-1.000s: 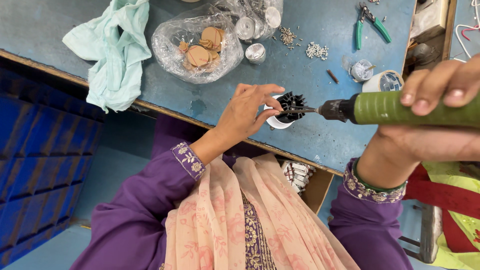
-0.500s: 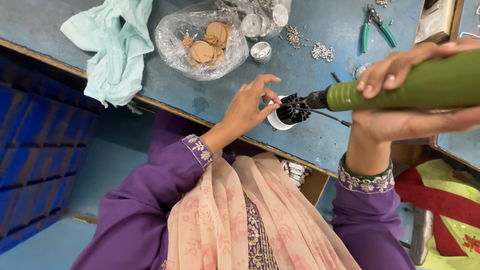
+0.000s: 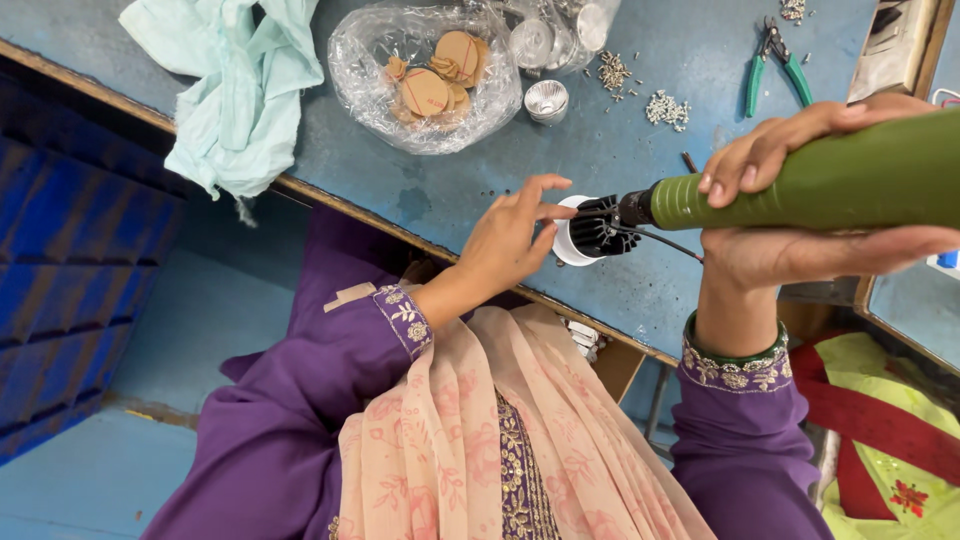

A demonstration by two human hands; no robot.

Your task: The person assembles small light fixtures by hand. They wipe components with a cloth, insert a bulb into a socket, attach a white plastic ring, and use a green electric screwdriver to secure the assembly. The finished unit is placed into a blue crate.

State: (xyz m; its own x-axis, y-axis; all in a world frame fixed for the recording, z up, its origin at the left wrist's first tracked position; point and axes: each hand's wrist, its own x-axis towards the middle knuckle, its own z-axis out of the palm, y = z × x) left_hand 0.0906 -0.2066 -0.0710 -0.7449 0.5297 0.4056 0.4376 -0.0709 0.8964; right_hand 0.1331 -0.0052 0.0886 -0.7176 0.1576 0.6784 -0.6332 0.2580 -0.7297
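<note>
My right hand (image 3: pixel 810 210) grips a green electric screwdriver (image 3: pixel 800 185), its tip pressed into a black finned heat sink (image 3: pixel 603 226) set in a white round lamp housing (image 3: pixel 566 250). My left hand (image 3: pixel 510 245) holds that housing by its rim with thumb and fingers, near the front edge of the blue table (image 3: pixel 640 130). A thin black wire (image 3: pixel 668 242) runs from the heat sink toward my right hand.
A clear plastic bag of round tan discs (image 3: pixel 432 75), a small silver reflector cup (image 3: pixel 546 100), loose screws (image 3: pixel 668 108), green-handled pliers (image 3: pixel 770 60) and a pale green cloth (image 3: pixel 240 80) lie on the table. Blue crates (image 3: pixel 70 270) stand at left.
The screwdriver has tilted slightly and my right hand's fingers have shifted on it. My left hand stays on the housing. The view has drifted a little.
</note>
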